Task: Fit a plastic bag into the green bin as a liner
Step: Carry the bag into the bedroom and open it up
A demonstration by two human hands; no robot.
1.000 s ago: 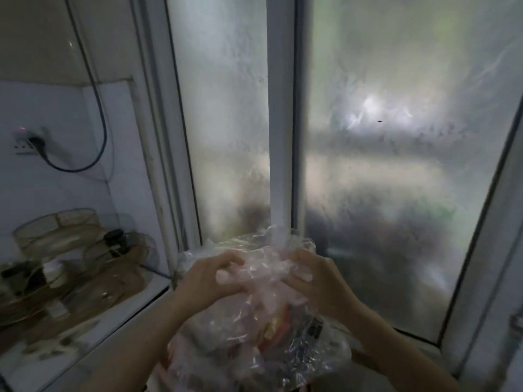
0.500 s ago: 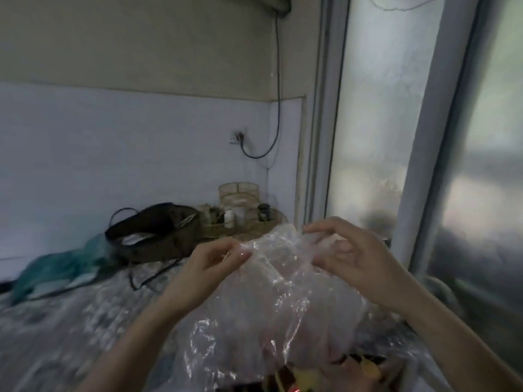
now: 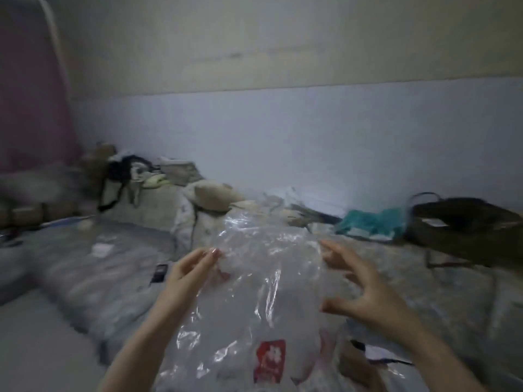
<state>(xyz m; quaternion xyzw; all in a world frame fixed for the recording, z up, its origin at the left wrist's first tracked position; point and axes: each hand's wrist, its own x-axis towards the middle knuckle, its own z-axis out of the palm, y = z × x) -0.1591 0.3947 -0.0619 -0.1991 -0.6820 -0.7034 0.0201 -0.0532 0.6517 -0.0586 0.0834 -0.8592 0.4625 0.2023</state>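
A clear, crinkled plastic bag (image 3: 263, 281) with a red printed mark low on it hangs in front of me, spread between my hands. My left hand (image 3: 189, 270) pinches the bag's upper left edge between thumb and fingertips. My right hand (image 3: 356, 287) is at the bag's right side with fingers spread apart; the view is blurred, and it seems to rest against the plastic without gripping it. No green bin is in view.
A bed with a grey blanket (image 3: 93, 267) lies ahead and left. Pillows and clothes (image 3: 181, 199) pile up against the wall. A teal cloth (image 3: 370, 222) and a dark bag (image 3: 464, 224) lie at the right.
The view has swung left, from the frosted window to the bed and wall. The bag has been pulled open wider, and my right hand's fingers have spread apart.
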